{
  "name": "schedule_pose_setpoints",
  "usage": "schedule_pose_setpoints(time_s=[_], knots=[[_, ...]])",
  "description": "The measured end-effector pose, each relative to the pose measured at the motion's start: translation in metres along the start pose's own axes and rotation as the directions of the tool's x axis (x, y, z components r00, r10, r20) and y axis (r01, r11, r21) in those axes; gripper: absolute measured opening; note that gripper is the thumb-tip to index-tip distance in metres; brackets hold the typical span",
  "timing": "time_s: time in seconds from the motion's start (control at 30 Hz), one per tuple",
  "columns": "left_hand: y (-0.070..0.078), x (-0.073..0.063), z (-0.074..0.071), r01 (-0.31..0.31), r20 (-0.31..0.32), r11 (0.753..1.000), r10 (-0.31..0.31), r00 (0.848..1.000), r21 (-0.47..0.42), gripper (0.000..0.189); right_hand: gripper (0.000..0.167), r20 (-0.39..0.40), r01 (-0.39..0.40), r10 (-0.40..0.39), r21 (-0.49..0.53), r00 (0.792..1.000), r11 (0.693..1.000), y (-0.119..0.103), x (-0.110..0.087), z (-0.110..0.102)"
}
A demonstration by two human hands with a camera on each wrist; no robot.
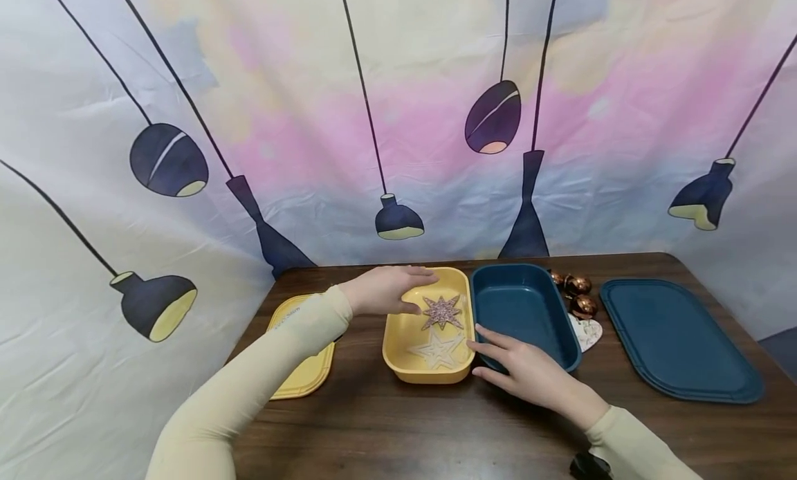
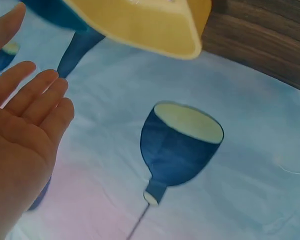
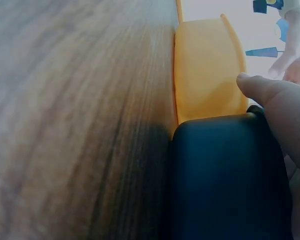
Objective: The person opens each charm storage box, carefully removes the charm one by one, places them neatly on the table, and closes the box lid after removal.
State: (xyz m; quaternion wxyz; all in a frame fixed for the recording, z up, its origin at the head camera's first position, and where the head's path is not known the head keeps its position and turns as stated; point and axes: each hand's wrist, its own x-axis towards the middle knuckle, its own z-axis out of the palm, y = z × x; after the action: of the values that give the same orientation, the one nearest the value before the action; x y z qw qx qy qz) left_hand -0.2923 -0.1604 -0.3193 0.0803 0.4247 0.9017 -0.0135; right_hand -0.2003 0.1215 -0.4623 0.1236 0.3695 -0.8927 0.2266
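Observation:
A yellow box stands on the table with a pink glittery star and a pale, see-through star in it. Right beside it is a dark blue box with nothing visible inside. My left hand hovers at the yellow box's far left side, fingers extended. In the left wrist view the palm of that hand shows bare, apart from the yellow box. Over the near part of the blue box, my right hand has its fingers spread, tips close to where the two rims meet.
A yellow lid lies to the left, partly under the left sleeve. Several copper baubles and a white patterned heart sit right of the blue box. A blue lid lies farther right. A lamp-print cloth hangs behind the table.

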Motion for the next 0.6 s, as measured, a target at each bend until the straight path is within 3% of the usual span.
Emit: schedule_pose_setpoints(time_s=[0.23, 0.43, 0.6], knots=[[0.003, 0.016, 0.018, -0.055, 0.119, 0.998, 0.049, 0.992, 0.041, 0.065, 0.054, -0.027, 0.115, -0.118, -0.082, 0.993, 0.990, -0.006, 0.000, 0.000], [0.001, 0.030, 0.037, -0.129, 0.186, 0.990, 0.116, 0.976, 0.057, 0.053, 0.060, -0.017, 0.117, -0.120, -0.110, 0.993, 0.987, -0.011, -0.001, 0.001], [0.004, 0.036, 0.051, -0.109, 0.238, 0.993, 0.098, 0.966, 0.034, 0.047, 0.061, -0.026, 0.122, -0.127, -0.130, 0.992, 0.984, -0.011, -0.001, 0.004]])
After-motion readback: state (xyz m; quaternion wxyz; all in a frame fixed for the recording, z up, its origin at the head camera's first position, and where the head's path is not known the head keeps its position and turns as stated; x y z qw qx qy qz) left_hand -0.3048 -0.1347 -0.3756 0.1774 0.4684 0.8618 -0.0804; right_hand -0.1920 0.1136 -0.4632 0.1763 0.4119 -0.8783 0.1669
